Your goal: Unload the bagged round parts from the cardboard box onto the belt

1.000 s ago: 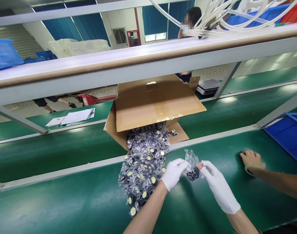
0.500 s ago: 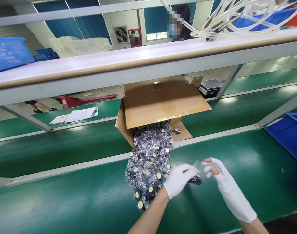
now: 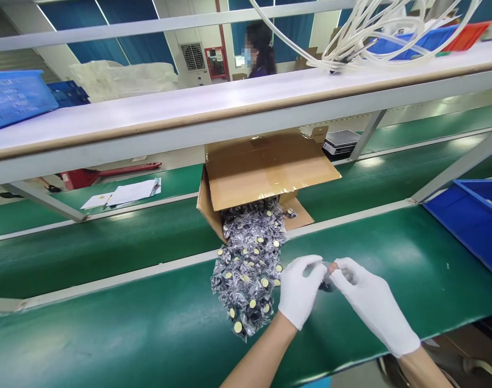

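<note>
My left hand and right hand pinch one small bagged part; the pile lies at nine o'clock.

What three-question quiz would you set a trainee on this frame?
1. True or false: the brown cardboard box lies on its side, with a heap of small bagged dark parts spilling from it.
2. The white-gloved left hand and white-gloved right hand hold between them: A a sheet of paper; B a small clear plastic bag; C a white tube.
3. Fill in: the heap lies on a ___ conveyor belt.
Key: 1 true; 2 B; 3 green.
</note>
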`<control>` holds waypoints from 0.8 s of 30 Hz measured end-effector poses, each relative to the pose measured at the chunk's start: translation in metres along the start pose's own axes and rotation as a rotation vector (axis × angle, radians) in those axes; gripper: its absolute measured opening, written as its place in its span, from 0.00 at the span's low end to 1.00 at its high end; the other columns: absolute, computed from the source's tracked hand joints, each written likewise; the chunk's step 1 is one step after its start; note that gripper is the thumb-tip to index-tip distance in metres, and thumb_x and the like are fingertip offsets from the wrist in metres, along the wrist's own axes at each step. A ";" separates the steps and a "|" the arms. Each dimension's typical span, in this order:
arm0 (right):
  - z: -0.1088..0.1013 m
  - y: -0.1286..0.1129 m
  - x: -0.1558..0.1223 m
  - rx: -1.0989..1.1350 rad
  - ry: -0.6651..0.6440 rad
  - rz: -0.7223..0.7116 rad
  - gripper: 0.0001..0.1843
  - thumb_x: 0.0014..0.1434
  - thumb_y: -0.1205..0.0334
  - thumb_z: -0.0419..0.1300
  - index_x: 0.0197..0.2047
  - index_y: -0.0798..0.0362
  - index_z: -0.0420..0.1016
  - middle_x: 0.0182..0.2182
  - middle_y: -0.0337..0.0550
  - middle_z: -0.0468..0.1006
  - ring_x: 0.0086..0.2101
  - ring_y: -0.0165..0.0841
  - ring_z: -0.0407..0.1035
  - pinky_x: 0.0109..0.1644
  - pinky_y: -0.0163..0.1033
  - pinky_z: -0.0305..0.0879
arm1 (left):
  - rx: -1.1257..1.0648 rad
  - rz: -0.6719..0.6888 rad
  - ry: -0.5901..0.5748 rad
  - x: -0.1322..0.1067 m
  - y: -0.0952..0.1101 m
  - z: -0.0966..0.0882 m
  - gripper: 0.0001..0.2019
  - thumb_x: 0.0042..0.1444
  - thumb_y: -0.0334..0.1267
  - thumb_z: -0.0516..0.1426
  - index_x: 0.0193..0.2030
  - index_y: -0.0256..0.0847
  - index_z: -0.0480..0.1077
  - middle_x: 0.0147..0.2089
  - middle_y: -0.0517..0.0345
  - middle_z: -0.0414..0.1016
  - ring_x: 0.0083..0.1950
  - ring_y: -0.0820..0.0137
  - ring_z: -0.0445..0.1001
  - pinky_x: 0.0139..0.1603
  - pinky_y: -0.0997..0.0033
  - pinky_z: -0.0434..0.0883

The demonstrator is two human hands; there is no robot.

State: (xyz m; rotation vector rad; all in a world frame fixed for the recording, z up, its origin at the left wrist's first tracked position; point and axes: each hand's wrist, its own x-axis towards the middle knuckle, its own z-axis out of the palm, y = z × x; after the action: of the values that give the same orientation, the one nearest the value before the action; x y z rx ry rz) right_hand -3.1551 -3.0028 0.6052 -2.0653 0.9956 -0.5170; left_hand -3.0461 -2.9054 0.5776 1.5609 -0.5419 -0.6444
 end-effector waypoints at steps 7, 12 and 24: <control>-0.029 0.002 -0.008 0.097 0.017 -0.006 0.19 0.58 0.40 0.56 0.29 0.46 0.73 0.22 0.39 0.74 0.22 0.33 0.65 0.26 0.38 0.63 | -0.299 -0.145 -0.062 -0.006 0.027 -0.001 0.05 0.51 0.39 0.59 0.31 0.42 0.75 0.29 0.59 0.79 0.33 0.67 0.77 0.42 0.63 0.76; -0.020 0.025 -0.016 0.448 -0.100 -0.064 0.40 0.46 0.20 0.62 0.43 0.49 0.75 0.39 0.51 0.82 0.34 0.43 0.76 0.39 0.46 0.76 | -0.441 -0.222 -0.140 -0.014 0.037 0.005 0.08 0.50 0.43 0.60 0.31 0.41 0.72 0.25 0.61 0.76 0.27 0.69 0.75 0.34 0.65 0.76; -0.034 0.003 -0.036 0.264 -0.061 0.068 0.27 0.57 0.31 0.58 0.30 0.48 0.71 0.20 0.39 0.72 0.24 0.34 0.66 0.29 0.39 0.66 | -0.316 -0.170 -0.308 -0.032 0.035 -0.003 0.37 0.45 0.70 0.63 0.47 0.37 0.77 0.46 0.45 0.83 0.47 0.60 0.80 0.53 0.56 0.76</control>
State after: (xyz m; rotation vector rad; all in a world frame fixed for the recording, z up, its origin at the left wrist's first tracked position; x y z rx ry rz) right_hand -3.1999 -2.9913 0.6232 -1.7971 0.9069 -0.5176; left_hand -3.0656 -2.8845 0.6151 1.2241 -0.5095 -1.0585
